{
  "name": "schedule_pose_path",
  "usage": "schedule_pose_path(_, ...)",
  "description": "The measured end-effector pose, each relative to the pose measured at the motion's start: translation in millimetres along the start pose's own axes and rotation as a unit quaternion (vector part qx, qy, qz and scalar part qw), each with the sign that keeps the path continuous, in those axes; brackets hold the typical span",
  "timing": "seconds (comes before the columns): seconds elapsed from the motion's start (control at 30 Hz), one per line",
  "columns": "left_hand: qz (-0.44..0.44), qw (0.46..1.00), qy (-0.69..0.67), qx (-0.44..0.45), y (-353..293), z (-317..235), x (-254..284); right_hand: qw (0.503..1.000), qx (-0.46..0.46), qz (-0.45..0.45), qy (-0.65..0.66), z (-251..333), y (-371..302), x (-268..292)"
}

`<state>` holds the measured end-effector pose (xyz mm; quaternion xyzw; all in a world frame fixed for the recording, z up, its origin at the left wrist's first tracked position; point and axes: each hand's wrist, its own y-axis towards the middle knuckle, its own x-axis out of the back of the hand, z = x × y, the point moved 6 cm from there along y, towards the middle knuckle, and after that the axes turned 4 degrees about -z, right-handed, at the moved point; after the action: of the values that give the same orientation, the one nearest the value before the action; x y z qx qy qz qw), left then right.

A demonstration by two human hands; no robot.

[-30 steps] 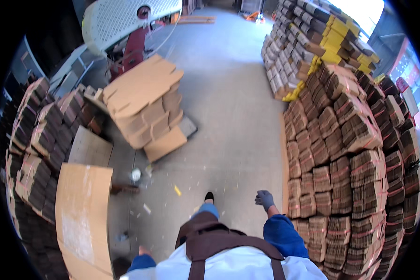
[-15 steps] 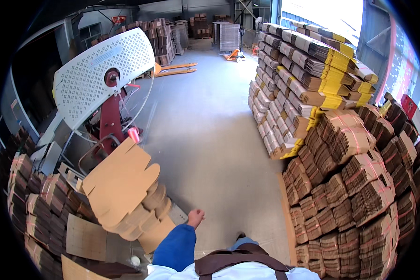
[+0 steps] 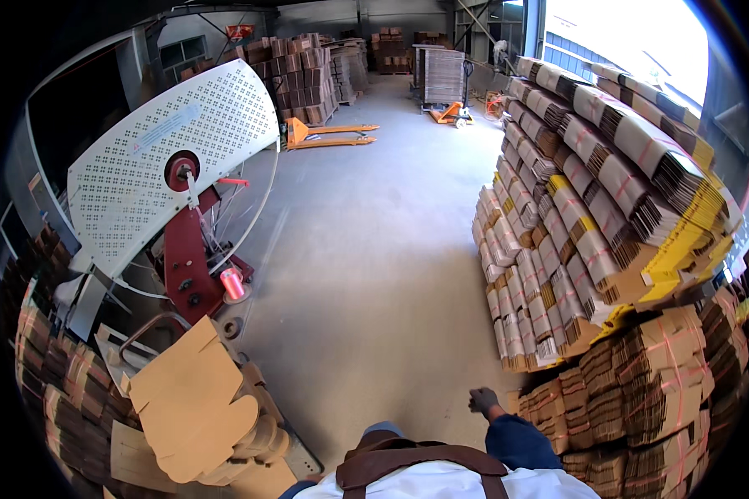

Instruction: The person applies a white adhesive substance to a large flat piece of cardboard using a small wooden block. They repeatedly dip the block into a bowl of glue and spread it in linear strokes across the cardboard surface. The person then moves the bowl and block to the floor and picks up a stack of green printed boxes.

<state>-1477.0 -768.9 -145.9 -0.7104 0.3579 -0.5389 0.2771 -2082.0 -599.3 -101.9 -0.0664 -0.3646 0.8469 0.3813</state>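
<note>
My right hand [image 3: 483, 401], in what looks like a dark glove, hangs over the floor beside tied bundles of flat brown cardboard [image 3: 549, 407]. Its fingers look loosely curled, and nothing shows in them. Only a sliver of my left hand [image 3: 314, 477] appears at the lower edge, its fingers hidden. Nearest to that hand is a stack of die-cut cardboard sheets [image 3: 195, 399] on a low metal-edged base [image 3: 305, 457], apart from it as far as I can see.
A maroon machine [image 3: 187, 258] with a white perforated guard [image 3: 171, 141] and a pink spool [image 3: 231, 284] stands left. Yellow-edged bundles [image 3: 591, 208] pile high on the right. Concrete floor [image 3: 366, 249] runs between them toward orange pallet jacks [image 3: 324, 135] and more stacks [image 3: 295, 79].
I have moved forward, so the machine and the yellow-edged pile are nearer. My left hand has dropped back to the lower edge, and my right hand has come into view.
</note>
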Motion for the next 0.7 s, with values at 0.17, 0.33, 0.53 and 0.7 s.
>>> schedule_pose_path(0.17,0.038,0.989,-0.042,0.139,44,-21,84,0.973,0.196,0.061,-0.102,281,102,-120)
schedule_pose_path(0.33,0.046,0.996,0.005,0.082,188,-134,188,0.969,0.137,0.026,-0.206,321,235,-97)
schedule_pose_path(0.53,-0.185,0.932,-0.27,-0.157,454,-456,455,0.974,-0.152,-0.004,-0.166,241,291,-21)
schedule_pose_path(0.7,-0.162,0.858,-0.345,-0.344,532,-801,604,0.948,-0.303,-0.094,-0.032,252,374,36)
